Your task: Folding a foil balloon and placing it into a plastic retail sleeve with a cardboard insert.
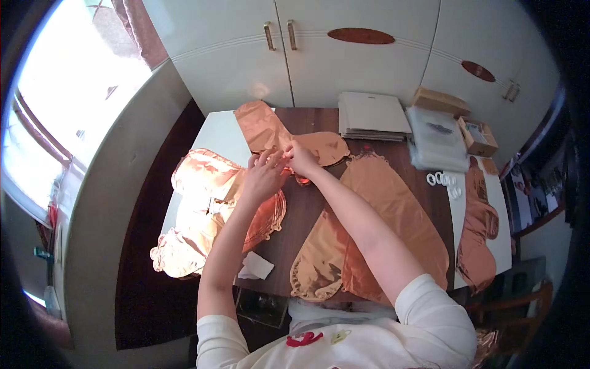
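My left hand (265,174) and my right hand (301,160) meet over the table's far middle, fingers bent and closed on a flat copper-coloured foil balloon (260,125). One lobe of it stretches toward the cupboard and another to the right. The exact pinch point is hidden behind my fingers. Beside my left forearm lie crumpled shiny foil balloons (206,173), bright with window light. Larger flat foil sheets (393,212), seemingly more balloons, spread under and beside my right forearm.
On the brown table (307,120), a stack of pale flat boards (373,114) stands at the back. Right of it are clear plastic bags (437,138), a small cardboard box (479,136) and white rings (444,179). Another foil balloon (476,227) lies far right; white paper (256,265) lies near front.
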Available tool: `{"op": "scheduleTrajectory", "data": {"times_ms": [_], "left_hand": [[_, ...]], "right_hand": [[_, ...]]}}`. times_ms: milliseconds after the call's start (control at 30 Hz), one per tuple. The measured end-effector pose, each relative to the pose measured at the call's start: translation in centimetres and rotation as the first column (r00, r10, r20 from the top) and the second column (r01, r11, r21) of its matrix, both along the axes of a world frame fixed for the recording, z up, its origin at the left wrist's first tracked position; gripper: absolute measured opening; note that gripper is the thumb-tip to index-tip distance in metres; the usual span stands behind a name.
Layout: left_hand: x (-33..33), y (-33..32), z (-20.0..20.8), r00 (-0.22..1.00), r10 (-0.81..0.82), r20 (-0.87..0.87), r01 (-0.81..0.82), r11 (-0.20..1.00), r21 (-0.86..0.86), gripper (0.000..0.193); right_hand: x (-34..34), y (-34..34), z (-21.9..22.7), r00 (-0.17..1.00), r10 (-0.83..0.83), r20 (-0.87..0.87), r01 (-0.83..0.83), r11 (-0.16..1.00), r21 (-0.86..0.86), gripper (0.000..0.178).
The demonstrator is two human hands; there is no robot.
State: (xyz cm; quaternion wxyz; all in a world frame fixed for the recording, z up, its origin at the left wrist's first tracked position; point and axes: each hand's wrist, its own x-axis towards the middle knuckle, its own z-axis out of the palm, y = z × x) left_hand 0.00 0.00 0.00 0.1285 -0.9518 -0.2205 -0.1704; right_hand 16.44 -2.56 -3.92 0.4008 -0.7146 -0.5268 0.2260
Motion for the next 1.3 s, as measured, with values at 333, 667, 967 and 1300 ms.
{"op": "scheduleTrajectory", "data": {"times_ms": [333, 667, 967, 1300], "left_hand": [[-0.2, 1.5, -1.8, 0.974, 0.144, 0.177, -0.136, 0.989, -0.058, 0.029], [1.9, 4.9, -1.2, 0.969, 0.201, -0.146, -0.231, 0.944, -0.234, 0.068], [3.1, 6.9, -0.9, 0.960, 0.223, -0.171, -0.268, 0.909, -0.320, 0.086], [3.4, 3.6, 0.8, 0.939, 0.220, 0.264, 0.090, 0.585, -0.806, 0.056]], "right_hand": [[1.4, -0.2, 0.6, 0.998, -0.044, -0.036, 0.044, 0.999, -0.003, 0.026], [0.0, -1.0, 3.6, 0.957, -0.015, 0.290, -0.055, 0.971, 0.234, 0.018], [8.8, -4.6, 16.5, 0.947, -0.305, 0.098, 0.169, 0.735, 0.656, 0.014], [5.0, -25.0, 21.5, 0.481, -0.436, 0.761, -0.401, 0.662, 0.633, 0.028]]}}
